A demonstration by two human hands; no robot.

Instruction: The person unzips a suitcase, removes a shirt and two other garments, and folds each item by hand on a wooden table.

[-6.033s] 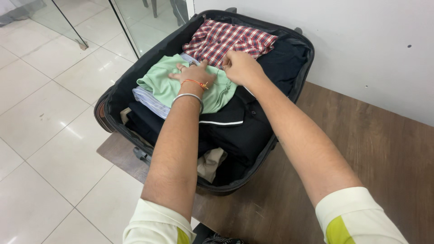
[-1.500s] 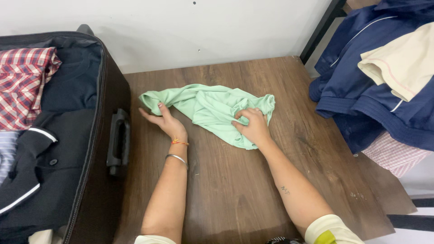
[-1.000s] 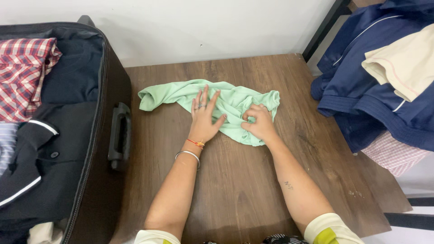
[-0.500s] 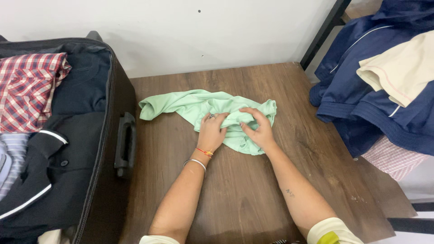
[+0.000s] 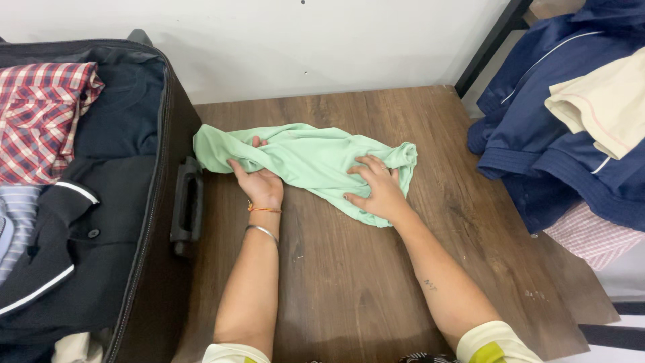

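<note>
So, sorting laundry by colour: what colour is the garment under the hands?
Plain mint green garment, clearest in the head view.

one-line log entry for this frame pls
left hand: grips green shirt | right hand: flat on shirt | shirt: crumpled on wooden table | open suitcase: left
</note>
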